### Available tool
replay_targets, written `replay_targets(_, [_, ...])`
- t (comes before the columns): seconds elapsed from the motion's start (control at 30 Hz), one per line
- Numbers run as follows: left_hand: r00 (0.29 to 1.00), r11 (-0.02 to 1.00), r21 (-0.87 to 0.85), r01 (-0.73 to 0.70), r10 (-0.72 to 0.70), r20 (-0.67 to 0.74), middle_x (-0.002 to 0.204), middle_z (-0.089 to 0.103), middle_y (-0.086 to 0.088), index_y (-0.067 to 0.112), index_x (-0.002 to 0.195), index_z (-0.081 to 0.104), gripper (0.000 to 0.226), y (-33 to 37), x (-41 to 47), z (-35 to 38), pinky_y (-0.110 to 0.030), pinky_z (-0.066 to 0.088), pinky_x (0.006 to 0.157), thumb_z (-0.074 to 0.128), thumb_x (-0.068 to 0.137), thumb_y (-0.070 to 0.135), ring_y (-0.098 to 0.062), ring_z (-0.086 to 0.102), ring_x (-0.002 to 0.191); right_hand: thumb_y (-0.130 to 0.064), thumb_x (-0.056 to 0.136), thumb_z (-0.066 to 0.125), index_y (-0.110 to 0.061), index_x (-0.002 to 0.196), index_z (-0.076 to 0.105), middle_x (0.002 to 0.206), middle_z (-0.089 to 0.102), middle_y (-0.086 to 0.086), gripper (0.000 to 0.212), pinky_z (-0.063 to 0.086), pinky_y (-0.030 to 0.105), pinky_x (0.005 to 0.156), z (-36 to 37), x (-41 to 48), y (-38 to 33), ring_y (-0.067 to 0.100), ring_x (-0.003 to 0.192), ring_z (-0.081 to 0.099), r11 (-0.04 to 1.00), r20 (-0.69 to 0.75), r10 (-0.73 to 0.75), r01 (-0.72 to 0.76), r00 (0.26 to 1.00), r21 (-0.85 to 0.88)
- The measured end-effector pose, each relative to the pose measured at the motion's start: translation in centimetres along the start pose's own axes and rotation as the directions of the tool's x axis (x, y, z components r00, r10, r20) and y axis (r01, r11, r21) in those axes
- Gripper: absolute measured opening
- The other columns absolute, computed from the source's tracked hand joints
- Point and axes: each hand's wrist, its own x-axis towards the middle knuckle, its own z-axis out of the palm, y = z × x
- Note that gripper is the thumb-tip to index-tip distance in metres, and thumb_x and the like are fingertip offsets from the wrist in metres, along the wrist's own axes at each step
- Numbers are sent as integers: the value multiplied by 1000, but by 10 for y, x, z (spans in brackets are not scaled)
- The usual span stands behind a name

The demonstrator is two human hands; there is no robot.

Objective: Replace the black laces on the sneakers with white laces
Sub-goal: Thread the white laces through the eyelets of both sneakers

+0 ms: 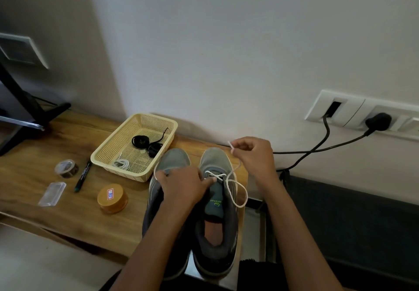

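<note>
Right hand [251, 154] pinches the tip of the white lace [216, 175] aloft, apparently to draw slack through the right sneaker [213, 157], left hand [183, 185] pressing open-fingered across the left sneaker [174, 158] as a steady; black laces [140, 142] lie coiled in the basket [156, 117] behind.

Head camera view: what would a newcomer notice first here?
The right hand pinches the end of a thin white lace above the pair of grey mesh sneakers at the right edge of the wooden table, the left hand resting on them. Behind-left, a cream plastic basket holds coiled black laces.
</note>
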Motion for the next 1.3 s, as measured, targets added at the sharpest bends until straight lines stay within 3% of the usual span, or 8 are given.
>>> replay_targets(0.07, [997,995,101,-14,22,-75,106,64,4,29,101,69,42,5,-6,5,-43,20,100,52,84,64,-21,46,115,-8,75,72,-33,61,65,70,68,-10,30,52,44,85,7,-1,7,14,77,67,995,59,25,-19,998,-94])
replay_targets(0.2, [990,999,42,-3,9,-144,108,59,6,31,99,70,29,4,-8,7,-43,18,100,59,85,54,-20,39,117,-17,76,72,-34,52,61,67,64,-15,32,47,50,90,20,-6,16,17,85,65,952,177,30,26,984,-304])
replay_targets(0.4, [989,994,-99,51,-64,-131,109,52,7,23,85,71,23,-6,4,16,-51,12,110,55,90,40,-22,35,121,-23,81,61,-25,84,73,112,59,-8,12,26,38,93,30,-15,19,21,121,32,744,270,16,169,963,-646])
replay_targets(0.53, [990,990,-122,64,-79,-116,115,50,8,22,89,70,23,-11,11,23,-53,5,111,56,91,39,-23,32,127,-22,81,62,-20,86,72,126,53,-10,12,20,41,103,36,-20,22,22,131,23,729,293,23,185,956,-660])
replay_targets(0.67, [994,977,-214,29,-51,-99,112,51,5,18,81,67,21,-21,22,33,-52,23,109,61,87,37,-25,36,123,-19,82,62,-17,86,72,129,51,-11,11,17,41,105,40,-23,24,22,134,20,755,278,8,177,960,-632])
replay_targets(0.83, [993,982,-189,25,-47,-113,108,53,8,20,77,66,20,-22,23,34,-53,12,112,59,88,35,-21,36,122,-19,83,63,-19,85,73,125,52,-16,10,18,35,98,42,-26,26,18,127,24,822,264,10,142,965,-552])
replay_targets(0.97, [994,953,-299,-47,15,-107,86,58,8,19,56,55,31,-33,36,44,-56,28,105,64,82,33,-23,52,110,-21,82,64,-20,82,72,119,55,-15,8,17,30,89,46,-29,30,16,121,28,860,221,35,84,975,-504])
replay_targets(1.3, [989,952,-294,-82,41,-144,78,62,9,23,49,52,33,-36,39,45,-54,27,103,57,81,31,-21,57,100,-23,84,60,-18,90,71,122,51,-10,14,20,33,93,59,-37,38,21,123,26,792,131,-48,117,990,-599])
